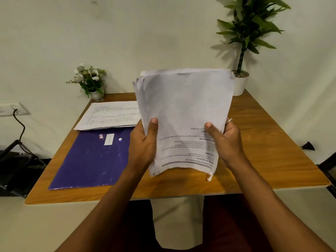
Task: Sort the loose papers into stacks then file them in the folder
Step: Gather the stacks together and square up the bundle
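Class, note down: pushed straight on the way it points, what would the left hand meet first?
The held papers, which the left hand itself grips; what lies beyond them is hidden.

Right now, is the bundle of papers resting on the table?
No, the left hand and right hand grip the paper bundle upright, with its lower edge raised above the table.

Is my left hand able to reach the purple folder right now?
Probably not yet: the left hand grips the sheaf of papers along with the right hand. The purple folder lies close beside it, mostly uncovered, so once it lets go the way looks free.
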Action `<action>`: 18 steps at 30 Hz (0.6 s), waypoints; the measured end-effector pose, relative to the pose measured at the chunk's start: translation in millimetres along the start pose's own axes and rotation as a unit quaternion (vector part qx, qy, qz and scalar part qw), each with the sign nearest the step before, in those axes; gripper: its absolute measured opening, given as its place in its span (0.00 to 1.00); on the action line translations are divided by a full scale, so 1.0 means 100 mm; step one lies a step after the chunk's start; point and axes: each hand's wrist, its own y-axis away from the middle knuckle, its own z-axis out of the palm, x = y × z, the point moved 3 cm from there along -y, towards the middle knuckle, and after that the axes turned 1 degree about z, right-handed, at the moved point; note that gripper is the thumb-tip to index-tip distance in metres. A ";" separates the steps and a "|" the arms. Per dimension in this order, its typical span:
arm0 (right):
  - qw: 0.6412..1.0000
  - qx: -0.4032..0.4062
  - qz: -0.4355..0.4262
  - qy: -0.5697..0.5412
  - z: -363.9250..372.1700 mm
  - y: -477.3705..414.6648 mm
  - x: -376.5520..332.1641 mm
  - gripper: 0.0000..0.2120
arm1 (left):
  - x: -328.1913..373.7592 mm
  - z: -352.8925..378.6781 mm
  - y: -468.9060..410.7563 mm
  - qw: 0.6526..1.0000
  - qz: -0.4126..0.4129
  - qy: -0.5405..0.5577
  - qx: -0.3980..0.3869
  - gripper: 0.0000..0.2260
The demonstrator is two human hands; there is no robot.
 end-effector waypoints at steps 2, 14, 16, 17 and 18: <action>0.998 -0.019 0.026 0.047 -0.01 0.08 0.16 0.12 | -0.14 -0.01 0.07 1.000 -0.024 0.002 -0.011 0.16; 0.997 -0.015 0.067 0.037 0.01 0.22 0.47 0.22 | -0.42 -0.01 0.08 0.994 -0.083 0.066 -0.023 0.23; 0.997 -0.002 0.072 0.040 -0.01 0.25 0.52 0.20 | -0.50 -0.03 0.10 0.994 -0.085 0.063 -0.027 0.29; 0.997 0.002 0.069 0.046 -0.01 0.25 0.52 0.20 | -0.52 -0.03 0.09 0.994 -0.082 0.057 -0.032 0.30; 0.996 0.003 0.071 0.049 0.00 0.25 0.53 0.21 | -0.53 -0.03 0.10 0.994 -0.083 0.051 -0.038 0.31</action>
